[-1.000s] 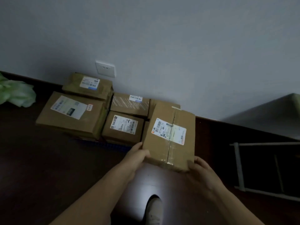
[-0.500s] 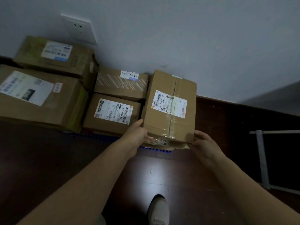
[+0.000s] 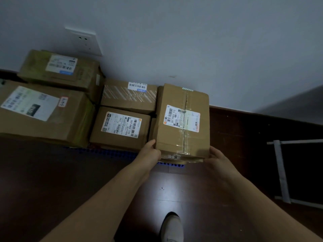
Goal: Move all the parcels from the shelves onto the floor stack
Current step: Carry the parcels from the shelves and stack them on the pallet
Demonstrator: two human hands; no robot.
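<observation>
Two-handed: your left hand (image 3: 150, 154) and right hand (image 3: 218, 158) grip parcel (image 3: 181, 119) at near corners, likely seating it on floor stack (image 3: 120, 126); next, release squarely.

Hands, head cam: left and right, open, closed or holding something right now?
Left hand: holds the taped box at its near left corner.
Right hand: holds the same box at its near right corner.

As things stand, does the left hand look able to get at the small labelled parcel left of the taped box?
Probably yes: the small parcel lies right beside the left hand, its top bare. But that hand grips the taped box and would have to let go first.
</observation>
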